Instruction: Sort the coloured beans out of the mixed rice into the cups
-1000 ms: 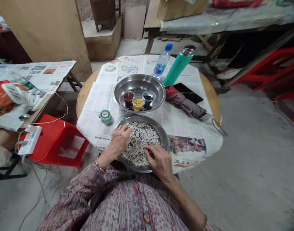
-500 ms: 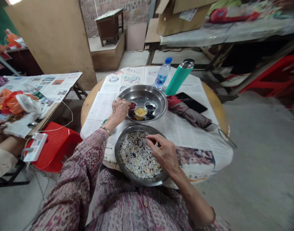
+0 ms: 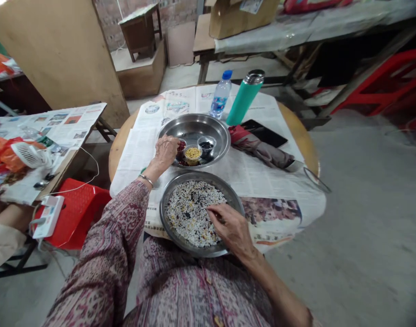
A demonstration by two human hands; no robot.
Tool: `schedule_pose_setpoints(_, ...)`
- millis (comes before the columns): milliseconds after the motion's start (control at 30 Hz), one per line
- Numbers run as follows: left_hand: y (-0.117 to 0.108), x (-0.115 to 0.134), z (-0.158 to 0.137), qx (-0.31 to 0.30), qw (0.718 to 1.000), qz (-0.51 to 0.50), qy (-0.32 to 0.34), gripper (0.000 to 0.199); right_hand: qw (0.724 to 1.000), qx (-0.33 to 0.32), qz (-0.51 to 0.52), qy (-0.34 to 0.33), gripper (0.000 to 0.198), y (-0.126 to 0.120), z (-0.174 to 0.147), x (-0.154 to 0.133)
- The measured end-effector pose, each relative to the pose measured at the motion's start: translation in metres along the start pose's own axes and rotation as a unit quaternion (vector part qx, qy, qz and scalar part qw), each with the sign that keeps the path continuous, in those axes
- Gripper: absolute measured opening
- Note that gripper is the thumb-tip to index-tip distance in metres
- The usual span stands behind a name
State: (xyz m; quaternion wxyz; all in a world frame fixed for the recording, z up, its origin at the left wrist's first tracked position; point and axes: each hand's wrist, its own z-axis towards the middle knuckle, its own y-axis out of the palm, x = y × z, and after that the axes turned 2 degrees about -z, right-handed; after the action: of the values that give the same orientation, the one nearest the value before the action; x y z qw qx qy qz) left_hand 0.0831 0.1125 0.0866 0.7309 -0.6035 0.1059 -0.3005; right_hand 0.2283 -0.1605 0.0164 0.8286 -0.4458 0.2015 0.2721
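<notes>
My left hand [image 3: 166,150] reaches over the left rim of the far steel basin [image 3: 190,126]. Its fingers are bent together at a small clear cup of red beans [image 3: 181,145]; what they pinch is hidden. Beside that cup are a cup of yellow beans [image 3: 193,153] and a cup of black beans [image 3: 206,146]. Some loose red beans lie on the basin floor. Nearer me, a second steel basin [image 3: 235,196] contains white grains mixed with black, yellow and red beans [image 3: 192,211]. Above its right side, my right hand [image 3: 232,227] has thumb and fingers pinched, their contents unclear.
Newspaper [image 3: 140,145] covers the round table. Behind the far basin stand a water bottle [image 3: 220,95] and a green flask [image 3: 245,99]. A folded umbrella [image 3: 262,152] and a black tablet [image 3: 265,133] lie right. A red stool [image 3: 76,209] with a power strip [image 3: 48,217] is at left, beside another person's leg.
The view has shifted, so the table sits slightly higher and further left. My left hand stays at the red-bean cup. My right hand stays pinched, slightly lower over the near basin.
</notes>
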Motion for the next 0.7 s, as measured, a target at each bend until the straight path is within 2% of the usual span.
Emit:
schedule_pose_setpoints(267, -0.001, -0.004, 0.000, -0.007, 1.000, -0.007, 0.022, 0.030, 0.995, 0.011, -0.095, -0.032, 0.015, -0.002, -0.013, 0.004)
schedule_pose_setpoints(367, -0.010, 0.000, -0.003, -0.002, 1.000, -0.014, 0.016, 0.029, 0.994, 0.018, -0.106, -0.034, 0.016, -0.002, -0.015, 0.004)
schedule_pose_setpoints(433, -0.021, 0.009, -0.016, 0.022, 0.999, -0.025, 0.014, 0.026, 0.994, 0.029, -0.102, -0.029, 0.015, -0.002, -0.016, 0.003)
schedule_pose_setpoints(500, -0.031, 0.023, -0.043, 0.037, 0.997, -0.064, 0.035, 0.021, 0.995, 0.052, -0.088, -0.018, 0.013, -0.001, -0.017, 0.002)
schedule_pose_setpoints(533, -0.035, 0.031, -0.061, 0.018, 0.993, -0.101, 0.059, 0.021, 0.995, 0.064, -0.079, -0.010, 0.011, -0.001, -0.017, 0.002)
schedule_pose_setpoints(600, -0.038, 0.047, -0.102, -0.082, 0.969, -0.178, 0.152, 0.019, 0.995, 0.083, -0.061, 0.004, 0.010, 0.000, -0.018, 0.002)
schedule_pose_setpoints(700, -0.028, 0.066, -0.161, -0.249, 0.895, -0.226, 0.293, 0.015, 0.995, 0.085, -0.042, 0.027, 0.011, 0.001, -0.020, 0.003)
